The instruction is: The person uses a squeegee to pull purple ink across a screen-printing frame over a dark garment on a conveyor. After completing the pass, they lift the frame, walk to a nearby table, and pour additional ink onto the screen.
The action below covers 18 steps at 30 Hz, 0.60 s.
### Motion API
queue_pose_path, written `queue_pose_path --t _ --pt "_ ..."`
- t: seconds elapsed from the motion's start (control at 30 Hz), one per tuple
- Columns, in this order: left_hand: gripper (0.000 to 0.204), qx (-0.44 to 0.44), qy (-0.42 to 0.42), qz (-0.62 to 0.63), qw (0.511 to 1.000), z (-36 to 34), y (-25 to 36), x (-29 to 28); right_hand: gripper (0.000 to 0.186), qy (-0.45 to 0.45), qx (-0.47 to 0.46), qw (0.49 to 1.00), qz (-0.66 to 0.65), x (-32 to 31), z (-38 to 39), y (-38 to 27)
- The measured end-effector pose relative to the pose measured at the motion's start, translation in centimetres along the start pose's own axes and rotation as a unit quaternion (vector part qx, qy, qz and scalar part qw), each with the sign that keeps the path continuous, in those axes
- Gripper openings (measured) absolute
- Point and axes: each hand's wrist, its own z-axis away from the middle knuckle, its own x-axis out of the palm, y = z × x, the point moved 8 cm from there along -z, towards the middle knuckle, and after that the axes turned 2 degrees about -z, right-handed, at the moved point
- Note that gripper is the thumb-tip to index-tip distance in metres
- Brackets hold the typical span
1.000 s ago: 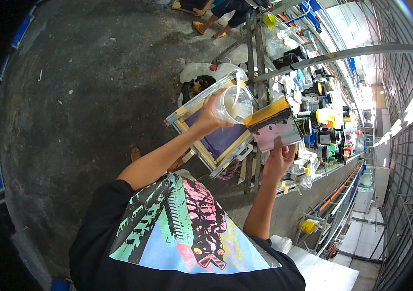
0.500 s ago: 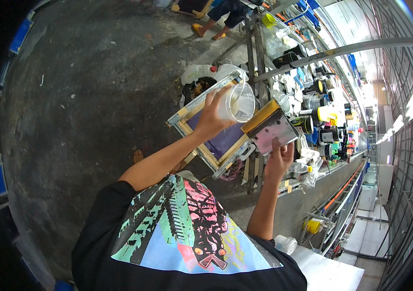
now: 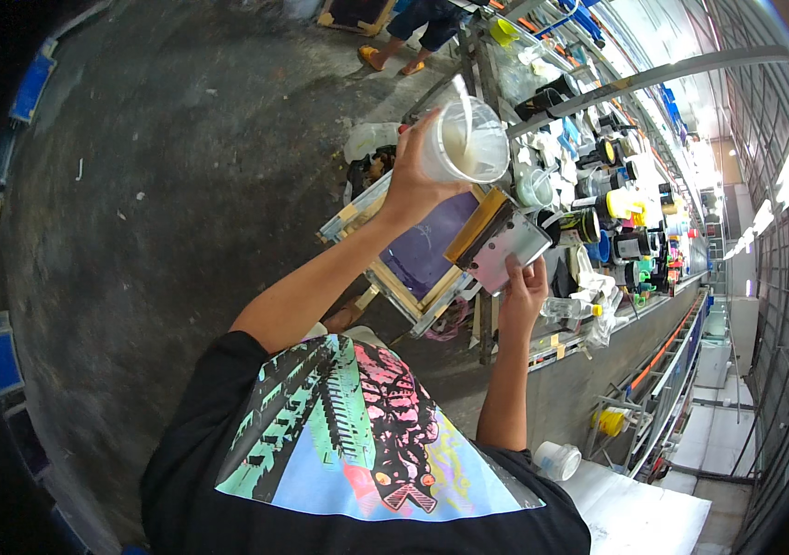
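Note:
My left hand [image 3: 410, 185] is closed round a clear plastic tub [image 3: 442, 153], tilted with its mouth facing right. Some whitish stuff lies inside, and a pale stick [image 3: 464, 104] pokes out past the rim. In my right hand [image 3: 526, 285] is a squeegee [image 3: 498, 252], pinched by its pinkish, dark-spotted metal side, with the amber blade edge toward the upper left. Below both hands a framed screen [image 3: 428, 239] with purple mesh leans at a slant; the squeegee covers part of its right side.
A long bench [image 3: 542, 351] on the right carries several tubs, black jars and a clear bottle [image 3: 568, 309]. A metal post [image 3: 487, 69] stands beside it. Another person's legs [image 3: 427, 28] are at the top. A white bucket [image 3: 558, 460] sits by my right elbow.
The tub has moved up and right, turning its mouth more into view, and the pale stick now shows. The squeegee has shifted slightly left. Both hands keep their hold.

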Motion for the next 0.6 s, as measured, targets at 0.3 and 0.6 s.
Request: queue_pose_path --t 0.3,0.6 --pt "0.117 -0.244 -0.152 0.199 0.937 10.0 -5.1 -0.4 0.031 0.069 0.103 0.979 -0.163 -3.0 -5.0 4.2" --pt "0.115 -0.152 -0.047 0.168 0.973 6.6 -4.7 -1.2 0.028 -0.054 0.149 0.983 -0.097 2.7 -2.7 3.1"
